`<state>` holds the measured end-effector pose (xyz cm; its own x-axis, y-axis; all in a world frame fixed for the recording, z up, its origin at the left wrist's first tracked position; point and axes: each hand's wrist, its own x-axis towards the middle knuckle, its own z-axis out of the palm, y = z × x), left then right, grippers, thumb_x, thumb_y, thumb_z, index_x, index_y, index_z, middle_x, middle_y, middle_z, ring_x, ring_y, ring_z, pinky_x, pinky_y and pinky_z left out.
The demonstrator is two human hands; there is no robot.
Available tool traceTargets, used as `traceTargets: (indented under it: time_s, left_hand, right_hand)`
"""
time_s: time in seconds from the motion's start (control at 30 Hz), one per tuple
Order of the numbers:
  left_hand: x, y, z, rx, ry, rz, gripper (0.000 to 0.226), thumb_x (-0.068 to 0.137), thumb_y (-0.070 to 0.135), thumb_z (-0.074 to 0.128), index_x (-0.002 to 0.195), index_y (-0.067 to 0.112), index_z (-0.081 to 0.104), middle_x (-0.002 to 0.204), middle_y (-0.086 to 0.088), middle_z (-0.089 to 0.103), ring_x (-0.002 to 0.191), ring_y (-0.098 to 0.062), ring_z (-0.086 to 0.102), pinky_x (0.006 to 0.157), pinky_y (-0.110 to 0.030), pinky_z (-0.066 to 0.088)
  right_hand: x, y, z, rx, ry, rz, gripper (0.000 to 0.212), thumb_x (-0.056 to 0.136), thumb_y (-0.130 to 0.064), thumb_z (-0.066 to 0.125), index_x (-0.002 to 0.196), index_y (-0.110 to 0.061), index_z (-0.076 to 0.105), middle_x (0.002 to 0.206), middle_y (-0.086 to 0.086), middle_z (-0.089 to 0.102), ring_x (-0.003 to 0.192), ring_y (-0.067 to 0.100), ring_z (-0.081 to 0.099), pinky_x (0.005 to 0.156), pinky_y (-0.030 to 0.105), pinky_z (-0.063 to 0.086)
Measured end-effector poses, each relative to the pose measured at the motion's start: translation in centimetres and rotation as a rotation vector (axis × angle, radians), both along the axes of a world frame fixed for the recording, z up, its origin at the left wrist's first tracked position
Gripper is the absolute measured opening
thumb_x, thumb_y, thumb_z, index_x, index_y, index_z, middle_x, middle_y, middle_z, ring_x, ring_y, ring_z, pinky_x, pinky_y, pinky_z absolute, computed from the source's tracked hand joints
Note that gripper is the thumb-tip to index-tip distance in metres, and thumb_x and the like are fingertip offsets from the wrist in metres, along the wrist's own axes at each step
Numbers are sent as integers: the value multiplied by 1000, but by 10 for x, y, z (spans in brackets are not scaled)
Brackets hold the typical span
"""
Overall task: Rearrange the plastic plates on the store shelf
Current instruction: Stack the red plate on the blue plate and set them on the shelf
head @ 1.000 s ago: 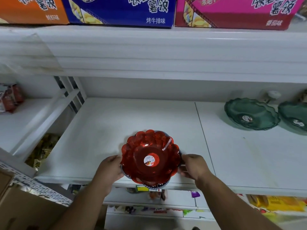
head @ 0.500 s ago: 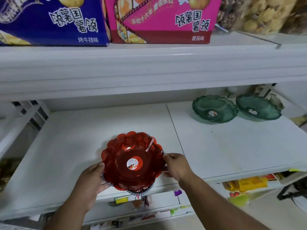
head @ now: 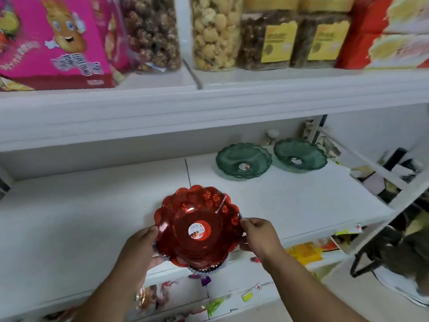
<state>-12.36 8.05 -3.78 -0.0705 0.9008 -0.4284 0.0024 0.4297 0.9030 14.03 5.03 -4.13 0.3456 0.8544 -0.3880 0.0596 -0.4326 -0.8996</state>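
A red scalloped plastic plate [head: 197, 226] with a round sticker in its middle sits on top of a small stack; a bluish rim shows under it. The stack is held over the front edge of the white shelf [head: 81, 217]. My left hand [head: 141, 247] grips the stack's left rim and my right hand [head: 257, 233] grips its right rim. Two green plastic plates stand at the back right of the same shelf: one [head: 243, 160] on the left, the other [head: 300, 154] beside it.
The upper shelf carries a pink snack box [head: 55, 40], clear jars of snacks [head: 213, 31] and red packs. Coloured packets [head: 304, 252] lie on the lower shelf. A white slanted frame [head: 380, 170] and a dark object stand at the right.
The view has swung to the right and upward, so the green plates sit nearer the middle. Both hands keep the same hold on the red plate stack, carried rightward along the shelf front.
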Motion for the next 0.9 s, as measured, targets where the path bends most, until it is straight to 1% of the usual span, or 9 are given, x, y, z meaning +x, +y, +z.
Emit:
traceTargets:
  time_s: [0.1,0.17,0.23,0.3,0.37,0.43,0.57,0.77,0.9]
  left_hand:
    - [46,-14,2,-6,9,-1,28,103,23,45,104,15,71,106,-13,75,99,-31,72,82,-43,58]
    - [75,-23,3,-11,6,-8,27,103,24,45,106,15,71,108,-12,75,100,-30,71,86,-46,57]
    - [103,-32,4,-11,1,-2,27,103,23,45,107,13,70,108,-12,74,101,-30,71,85,-45,58]
    - [127,-39,5,-15,-11,9,26,103,22,46,109,11,68,109,-11,73,102,-30,70,83,-44,59]
    - [147,-44,5,-27,-31,15,27,103,23,47,116,8,65,115,-12,71,105,-32,69,87,-49,58]
    - [163,-45,5,-35,-44,23,25,102,23,48,116,9,63,116,-12,69,105,-32,68,89,-51,56]
    - [184,-39,5,-38,-31,10,24,102,26,48,114,13,64,115,-10,70,103,-30,70,89,-50,56]
    - [198,-15,-7,-44,-30,-37,28,103,25,45,109,13,69,101,-7,77,94,-24,74,73,-36,61]
    - [205,1,-21,-72,-42,-38,27,102,26,45,111,14,69,108,-8,75,94,-26,74,71,-35,61]
  right_hand:
    - [48,-12,0,38,38,-17,32,94,-23,54,74,0,63,67,15,54,55,26,51,54,38,41]
    - [77,-22,4,57,57,-15,26,95,-21,54,73,-8,63,68,17,51,55,25,47,57,38,38]
    - [105,-31,8,62,50,-17,27,97,-19,53,75,-6,62,69,17,52,55,25,48,56,36,41]
    - [129,-36,9,59,38,-14,33,98,-19,53,75,4,60,69,17,54,56,26,51,56,38,44]
    - [150,-39,8,52,18,-18,40,98,-23,53,85,14,59,69,16,60,58,28,56,57,40,48]
    - [166,-41,7,39,7,-29,40,98,-26,53,91,14,60,69,15,63,59,28,57,59,41,50]
    - [187,-36,4,29,-1,-45,38,99,-24,53,92,12,64,71,15,66,60,28,60,62,41,55]
    - [201,-14,-7,3,-22,-65,29,100,-25,52,90,-6,72,82,14,69,65,27,65,67,37,60]
    - [208,2,-15,-15,-47,-66,29,100,-23,51,89,-5,71,83,15,68,66,28,64,65,35,57]
